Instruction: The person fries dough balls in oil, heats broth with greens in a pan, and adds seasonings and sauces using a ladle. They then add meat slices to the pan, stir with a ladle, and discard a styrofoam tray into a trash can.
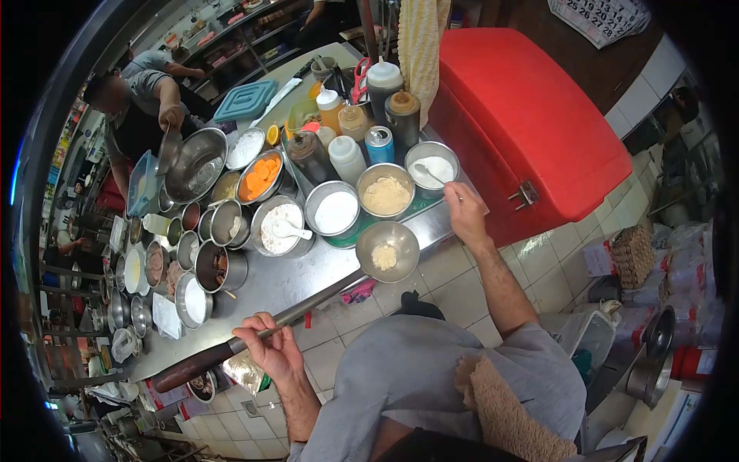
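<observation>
My left hand [271, 350] is closed round the metal shaft of a long ladle [327, 295], near its dark wooden handle. The ladle's bowl lies just off the counter's front edge, with a small heap of pale yellow powder [384, 256] inside. Between the fingers of my right hand [468, 217] is a metal spoon [433, 175], its tip over a steel bowl of white granules [437, 166]. Left of that bowl stand a steel bowl of pale yellow powder [386, 195] and a bowl of white powder [336, 212].
Squeeze bottles [348, 158] and a blue can [379, 144] crowd behind the bowls. A large red cooler box [523, 115] is at right. Sliced carrots [260, 177] fill one bowl. Across the steel counter [308, 296], a co-worker [146, 104] handles a metal bowl.
</observation>
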The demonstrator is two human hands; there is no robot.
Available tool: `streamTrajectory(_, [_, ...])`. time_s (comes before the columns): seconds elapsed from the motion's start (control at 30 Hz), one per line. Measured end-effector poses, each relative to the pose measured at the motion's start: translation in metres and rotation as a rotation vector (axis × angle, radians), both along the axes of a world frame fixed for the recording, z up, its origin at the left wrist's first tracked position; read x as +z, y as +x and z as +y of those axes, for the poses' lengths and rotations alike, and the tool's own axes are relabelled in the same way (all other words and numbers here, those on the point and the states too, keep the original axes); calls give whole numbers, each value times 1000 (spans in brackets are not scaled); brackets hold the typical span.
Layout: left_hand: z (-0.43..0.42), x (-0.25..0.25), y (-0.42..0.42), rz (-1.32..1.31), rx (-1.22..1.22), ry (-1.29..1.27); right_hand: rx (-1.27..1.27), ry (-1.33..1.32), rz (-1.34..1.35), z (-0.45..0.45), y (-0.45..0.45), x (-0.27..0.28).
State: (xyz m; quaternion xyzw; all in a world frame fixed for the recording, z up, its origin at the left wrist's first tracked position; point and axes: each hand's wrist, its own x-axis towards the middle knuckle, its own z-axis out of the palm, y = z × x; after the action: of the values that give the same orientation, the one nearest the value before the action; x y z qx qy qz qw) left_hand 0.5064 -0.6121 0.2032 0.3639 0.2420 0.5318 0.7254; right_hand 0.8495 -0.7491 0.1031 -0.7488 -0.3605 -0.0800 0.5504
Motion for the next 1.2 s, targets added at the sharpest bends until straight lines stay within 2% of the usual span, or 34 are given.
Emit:
streamTrajectory(0.07, [-4,1,3,-3,11,-10,9,11,-39,7,4,-11])
streamTrajectory(0.23, [-12,-1,9,27,52,29,-17,179,443,8,4,-18])
streamTrajectory(0.37, [-16,-1,13,27,74,18,-11,339,598,2,14,-29])
streamTrajectory(0.43, [-17,-2,15,32,85,6,-33,508,723,0,18,-28])
streamTrajectory(0.7, [-22,-5,24,56,82,-15,-45,596,752,-9,34,-19])
streamTrajectory(0.87, [-17,-8,25,35,47,-26,-40,649,762,-38,21,9])
streamTrajectory(0.93, [-13,-10,22,25,11,-17,138,727,817,-56,9,22])
streamTrajectory(1.0, [-9,-9,19,17,-8,-13,240,687,809,-74,-3,30])
streamTrajectory(1.07, [-5,-8,19,1,-23,-8,332,302,631,-83,-12,41])
streamTrajectory(1.1, [-4,-7,20,-17,-36,-6,375,308,546,-82,-13,40])
streamTrajectory(1.13, [-3,-6,18,-31,-48,-4,379,307,540,-77,-13,39])
streamTrajectory(1.2, [-1,-8,13,-41,-36,-24,137,446,628,-57,-5,37])
